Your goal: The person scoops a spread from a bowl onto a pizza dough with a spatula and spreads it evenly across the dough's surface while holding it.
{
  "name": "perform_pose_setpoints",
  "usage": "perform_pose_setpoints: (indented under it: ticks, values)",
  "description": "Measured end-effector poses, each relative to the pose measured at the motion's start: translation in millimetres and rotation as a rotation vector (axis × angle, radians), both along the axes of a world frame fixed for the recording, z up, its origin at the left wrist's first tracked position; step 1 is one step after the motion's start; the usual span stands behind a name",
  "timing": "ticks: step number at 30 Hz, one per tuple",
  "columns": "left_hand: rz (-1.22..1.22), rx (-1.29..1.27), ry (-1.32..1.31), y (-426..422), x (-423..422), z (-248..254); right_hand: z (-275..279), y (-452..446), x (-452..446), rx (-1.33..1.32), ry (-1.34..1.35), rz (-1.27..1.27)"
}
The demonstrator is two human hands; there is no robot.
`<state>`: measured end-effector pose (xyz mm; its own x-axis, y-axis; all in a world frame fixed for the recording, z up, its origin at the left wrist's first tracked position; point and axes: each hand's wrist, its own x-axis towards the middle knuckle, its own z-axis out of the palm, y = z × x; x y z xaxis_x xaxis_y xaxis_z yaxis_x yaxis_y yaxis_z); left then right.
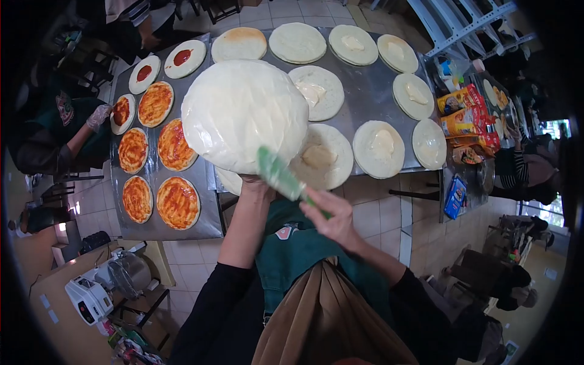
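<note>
A round pizza base point(243, 115) coated with white spread is held up in front of me, above the table. My left hand point(258, 182) supports it from below; its fingers are hidden under the base. In my right hand point(331, 219) is a green spatula point(278, 173), fingers wrapped round its handle. The spatula's blade touches the lower right edge of the coated base. Just behind it lies another base point(337, 173) with a dollop of cream-coloured spread, partly covered by the raised one.
More bases with pale spread, such as this one point(380, 149), lie on the metal table point(377, 79). At left are several bases with red sauce point(178, 204), where a co-worker's gloved hand point(98, 117) touches one. Orange packets point(465, 121) stand at right.
</note>
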<state>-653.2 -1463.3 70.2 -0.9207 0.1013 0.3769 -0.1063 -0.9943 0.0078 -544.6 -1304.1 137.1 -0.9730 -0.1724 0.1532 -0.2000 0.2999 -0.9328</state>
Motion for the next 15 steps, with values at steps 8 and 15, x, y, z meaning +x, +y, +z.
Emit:
perform_pose_setpoints:
  ticks: [8,15]
  values:
    - [0.17,-0.285,-0.021,2,-3,35,10,7,-56,-0.885,-0.54,-0.019]
    - [-0.171,0.097,0.101,-15,4,8,33,41,-95,-0.667,-0.393,-0.041]
